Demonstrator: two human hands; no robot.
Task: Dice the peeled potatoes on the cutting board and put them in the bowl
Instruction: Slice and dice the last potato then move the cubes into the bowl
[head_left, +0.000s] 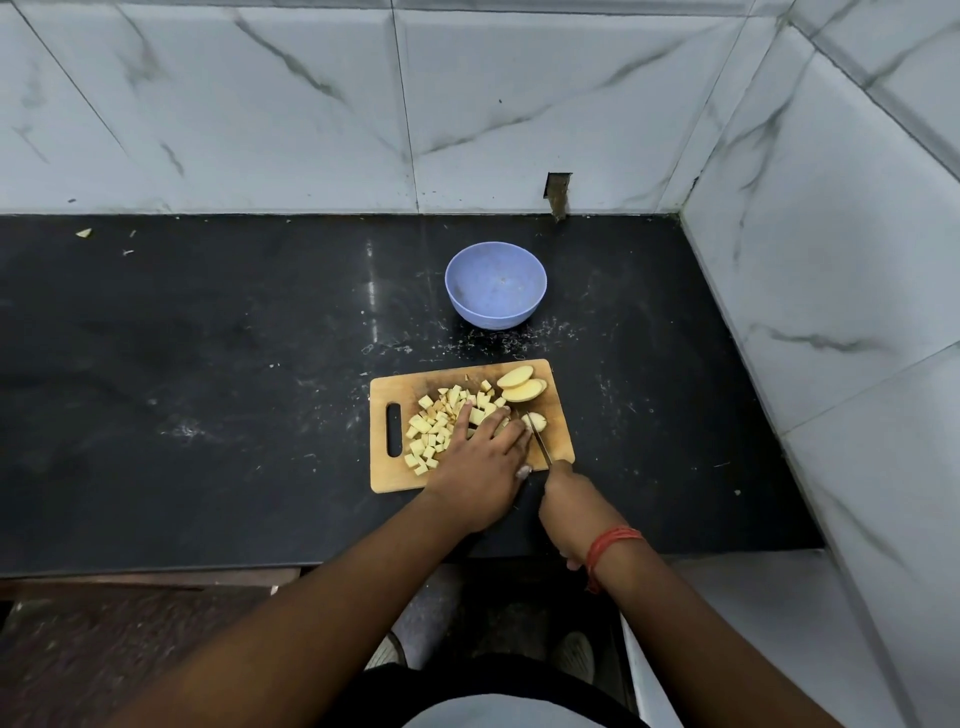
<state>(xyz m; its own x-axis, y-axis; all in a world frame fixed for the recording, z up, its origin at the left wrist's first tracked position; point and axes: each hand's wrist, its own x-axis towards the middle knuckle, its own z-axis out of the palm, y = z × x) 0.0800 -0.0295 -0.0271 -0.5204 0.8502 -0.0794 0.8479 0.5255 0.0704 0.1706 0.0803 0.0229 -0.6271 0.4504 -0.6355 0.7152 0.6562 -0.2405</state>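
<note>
right hand (569, 512) grips knife (540, 441); left hand (485, 460) flat on potato dice (431, 426); no writing readable.

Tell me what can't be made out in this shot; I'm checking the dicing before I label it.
- Head view: the potato piece being cut is mostly hidden by the left hand.
- The knife handle is hidden inside the right hand.
- Cubes beneath the left hand are covered.
- Specks in the bowl are too small to identify.

Black stone countertop (208, 364) tucked into a corner, white marble-look wall tiles (260, 104) behind and right, small broken gap (557, 195) at the base.
</note>
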